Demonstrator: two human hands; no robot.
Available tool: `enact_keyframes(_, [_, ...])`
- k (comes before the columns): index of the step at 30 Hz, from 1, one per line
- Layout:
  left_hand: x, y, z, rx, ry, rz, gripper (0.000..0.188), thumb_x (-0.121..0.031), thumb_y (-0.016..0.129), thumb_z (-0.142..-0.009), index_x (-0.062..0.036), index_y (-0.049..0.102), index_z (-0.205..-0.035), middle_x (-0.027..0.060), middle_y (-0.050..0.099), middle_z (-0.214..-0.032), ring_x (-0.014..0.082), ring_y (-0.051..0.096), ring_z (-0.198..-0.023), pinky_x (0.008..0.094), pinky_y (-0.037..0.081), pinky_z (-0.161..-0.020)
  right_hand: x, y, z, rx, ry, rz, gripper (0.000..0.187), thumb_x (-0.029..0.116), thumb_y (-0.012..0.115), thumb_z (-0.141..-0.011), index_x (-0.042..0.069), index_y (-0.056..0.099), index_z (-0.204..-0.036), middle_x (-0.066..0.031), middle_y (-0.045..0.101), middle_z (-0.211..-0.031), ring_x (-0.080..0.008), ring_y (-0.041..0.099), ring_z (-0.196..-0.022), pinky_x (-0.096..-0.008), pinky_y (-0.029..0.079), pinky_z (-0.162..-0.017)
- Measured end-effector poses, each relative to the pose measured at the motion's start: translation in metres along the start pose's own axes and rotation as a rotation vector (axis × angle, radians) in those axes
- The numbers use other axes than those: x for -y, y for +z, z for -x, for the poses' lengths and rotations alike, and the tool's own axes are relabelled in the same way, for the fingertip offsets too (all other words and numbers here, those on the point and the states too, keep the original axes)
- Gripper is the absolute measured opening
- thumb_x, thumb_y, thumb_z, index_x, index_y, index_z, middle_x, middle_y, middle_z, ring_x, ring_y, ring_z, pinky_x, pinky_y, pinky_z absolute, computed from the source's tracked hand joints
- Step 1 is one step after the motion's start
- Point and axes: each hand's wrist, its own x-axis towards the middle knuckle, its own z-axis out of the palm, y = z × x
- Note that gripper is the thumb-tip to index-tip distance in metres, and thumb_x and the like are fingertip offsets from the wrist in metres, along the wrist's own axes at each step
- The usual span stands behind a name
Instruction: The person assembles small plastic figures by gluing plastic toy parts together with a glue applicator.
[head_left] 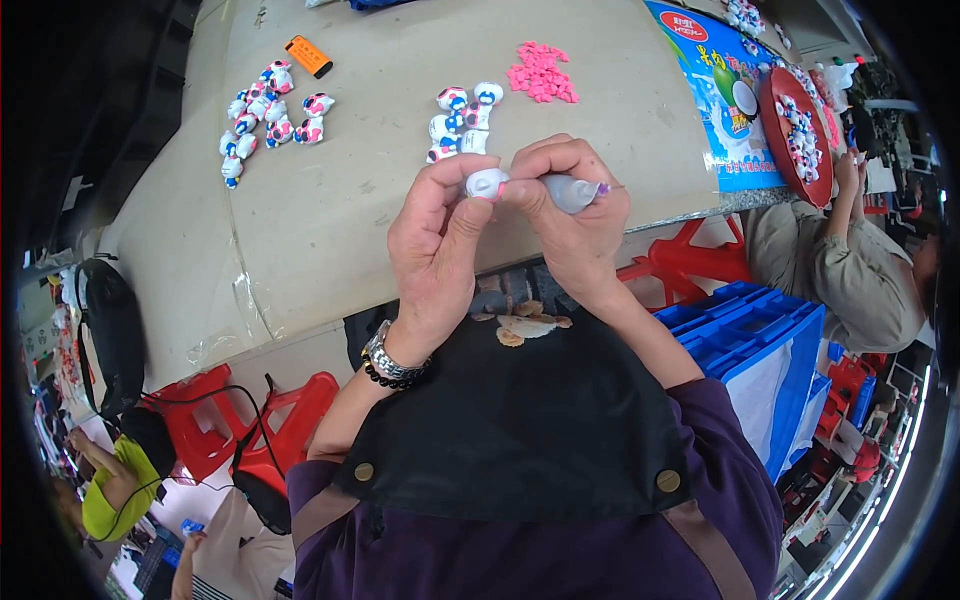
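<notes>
My left hand (435,240) pinches a small white toy figure (484,183) between thumb and fingers. From the other side, the thumb and forefinger of my right hand (580,230) press a tiny pink piece (502,189) to the figure. A small translucent squeeze bottle (570,194) with a purplish tip is also tucked in my right hand, pointing right. Just beyond my hands lies a group of white, blue and pink figures (476,117). Farther back is a heap of small pink pieces (543,73).
More painted figures (268,105) lie at the table's left, beside an orange case (308,57). A red tray (768,118) of figures stands at right by a blue printed sheet (710,95). Blue crates (765,325) and red stools (690,255) stand below the edge. A co-worker (850,265) sits at right.
</notes>
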Motion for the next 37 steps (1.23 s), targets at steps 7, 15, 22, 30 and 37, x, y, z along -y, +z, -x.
enact_keyframes(7, [-0.005, -0.001, 0.000, -0.024, 0.107, -0.294, 0.025, -0.013, 0.057, -0.097, 0.0004, 0.054, -0.118, 0.0026, 0.060, -0.102, 0.0071, 0.054, -0.088, 0.0221, 0.045, -0.077, 0.004, 0.008, 0.004, -0.092, 0.253, -0.355, 0.025, 0.001, 0.073, -0.082, 0.002, 0.050, -0.090, -0.0053, 0.061, -0.086, -0.0088, 0.060, -0.072, -0.0213, 0.050, -0.063])
enact_keyframes(15, [0.002, 0.004, 0.003, -0.010, 0.019, 0.006, 0.030, -0.015, 0.058, -0.096, 0.0018, 0.052, -0.121, 0.0064, 0.061, -0.113, 0.0103, 0.056, -0.095, 0.0263, 0.046, -0.082, -0.007, 0.005, 0.005, -0.066, -0.090, -0.048, 0.031, 0.002, 0.074, -0.082, 0.004, 0.045, -0.093, -0.0076, 0.060, -0.085, -0.0098, 0.060, -0.074, -0.0229, 0.052, -0.061])
enact_keyframes(22, [0.002, 0.004, 0.003, 0.004, 0.101, -0.086, 0.030, -0.015, 0.058, -0.097, 0.0019, 0.052, -0.121, 0.0075, 0.060, -0.114, 0.0113, 0.056, -0.096, 0.0268, 0.046, -0.083, -0.014, 0.003, 0.004, -0.071, -0.290, 0.045, 0.037, 0.004, 0.076, -0.081, 0.007, 0.042, -0.095, -0.0074, 0.054, -0.090, -0.0087, 0.052, -0.073, -0.0220, 0.046, -0.066])
enact_keyframes(30, [-0.003, -0.006, -0.010, -0.083, -0.344, 0.557, 0.030, -0.018, 0.055, -0.097, 0.0019, 0.055, -0.120, 0.0057, 0.061, -0.103, 0.0124, 0.054, -0.082, 0.0262, 0.044, -0.072, -0.001, 0.000, -0.004, -0.132, 0.215, -0.363, 0.032, 0.001, 0.073, -0.081, 0.007, 0.044, -0.094, -0.0036, 0.053, -0.088, -0.0078, 0.054, -0.071, -0.0200, 0.046, -0.060])
enact_keyframes(37, [-0.015, -0.052, -0.024, -0.197, -0.257, 0.259, 0.036, -0.023, 0.061, -0.094, 0.0033, 0.057, -0.119, 0.0093, 0.062, -0.104, 0.0153, 0.055, -0.081, 0.0269, 0.044, -0.071, -0.037, -0.036, -0.031, 0.008, 0.191, 0.227, 0.038, 0.008, 0.071, -0.085, 0.007, 0.046, -0.113, -0.0088, 0.056, -0.095, -0.0131, 0.059, -0.067, -0.0214, 0.047, -0.056])
